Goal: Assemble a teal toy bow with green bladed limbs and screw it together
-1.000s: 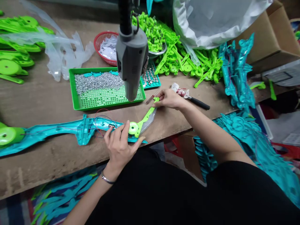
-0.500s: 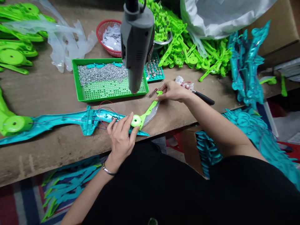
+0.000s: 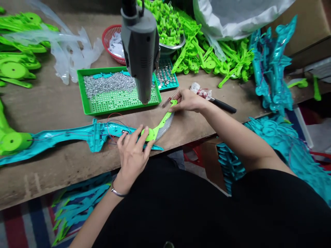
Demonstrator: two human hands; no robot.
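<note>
A long turquoise plastic half-shell lies along the bench with its hollow side up, thin red and dark wires running in it. My left hand grips its right end, fingers over the shell and thumb at the near side. Beside those fingertips sits the round disc of a lime-green plastic arm, which slants up to the right. A clear plastic blade lies along the arm's lower side. My right hand pinches the arm's far tip. At the shell's left end is another lime-green round-ended part.
A grey electric screwdriver hangs over a green tray of screws. Behind stand a red basket and heaped green parts. A small screwdriver and a black-handled tool lie near my right hand. Turquoise shells are stacked right.
The view has shifted slightly. My left fingers have moved a little over the green disc; my right hand keeps its pinch on the arm's tip.
</note>
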